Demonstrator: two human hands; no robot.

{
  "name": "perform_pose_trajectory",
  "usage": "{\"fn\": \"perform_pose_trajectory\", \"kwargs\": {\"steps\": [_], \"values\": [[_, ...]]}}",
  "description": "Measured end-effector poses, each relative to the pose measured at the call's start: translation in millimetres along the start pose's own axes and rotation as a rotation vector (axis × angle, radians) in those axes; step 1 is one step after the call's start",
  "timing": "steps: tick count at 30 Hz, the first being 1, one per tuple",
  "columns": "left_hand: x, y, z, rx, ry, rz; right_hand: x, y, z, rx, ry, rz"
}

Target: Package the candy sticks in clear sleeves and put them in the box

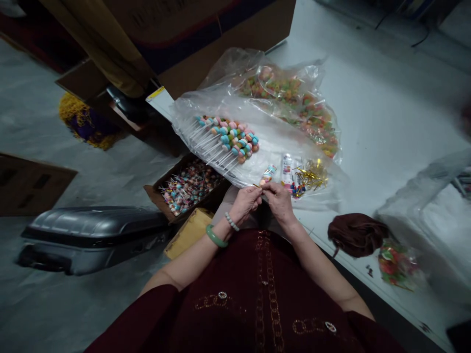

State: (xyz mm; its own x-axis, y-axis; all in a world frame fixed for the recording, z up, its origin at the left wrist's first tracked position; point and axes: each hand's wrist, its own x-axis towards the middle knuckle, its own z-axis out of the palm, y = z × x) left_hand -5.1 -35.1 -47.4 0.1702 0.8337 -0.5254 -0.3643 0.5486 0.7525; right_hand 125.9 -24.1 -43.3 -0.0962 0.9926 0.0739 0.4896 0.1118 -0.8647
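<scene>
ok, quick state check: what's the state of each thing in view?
Wrapped lollipop: wrapped, held upright above the hands
Left hand: fingers closed at the lollipop's lower end
Right hand: fingers closed at the lollipop's lower end
Candy skewers: unwrapped, side by side on clear plastic
Cardboard box: open, full of wrapped lollipops
Gold twist ties: loose heap
Gray suitcase: shut, lying flat

From my remote post: a grey concrete floor (62, 142) in dim light, a dark hard-shell suitcase (91, 238) lying on it, a large cardboard carton (221, 44) looming beyond.
</scene>
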Motion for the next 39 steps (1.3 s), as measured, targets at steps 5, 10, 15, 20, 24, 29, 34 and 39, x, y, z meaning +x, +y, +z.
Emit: {"fn": "perform_pose_trajectory", "kwargs": {"steps": [5,10,15,20,24,29,34,39], "values": [[4,-1,3.2,0.037,0.025,0.018,1,-5,1,0.04,0.019,0.103],[2,2,1.1,-0.069,-0.006,0.026,0,-5,0,0.454,0.053,0.33],[-9,5,-23.9,-0.023,-0.479,-0.282,-14,-18,-23,0.673,-0.432,0.281],[-11,44,-43.1,0.3,-0.668,-0.434,-31,-38,-30,0.211,-0.464,-0.249],[-19,100,-35.0,0.681,-0.663,-0.342,-26,-55,-26,-0.233,-0.438,-0.602],[-51,101,1.8,0.931,-0.01,0.343,5,-69,-17,-0.071,-0.271,-0.121],[-47,56,9.8,0.463,0.272,0.406,22,-62,4,0.261,-0.166,0.22],[-33,44,-29.5,0.015,-0.367,-0.344,4,-44,2,0.199,-0.134,0.034]]}}
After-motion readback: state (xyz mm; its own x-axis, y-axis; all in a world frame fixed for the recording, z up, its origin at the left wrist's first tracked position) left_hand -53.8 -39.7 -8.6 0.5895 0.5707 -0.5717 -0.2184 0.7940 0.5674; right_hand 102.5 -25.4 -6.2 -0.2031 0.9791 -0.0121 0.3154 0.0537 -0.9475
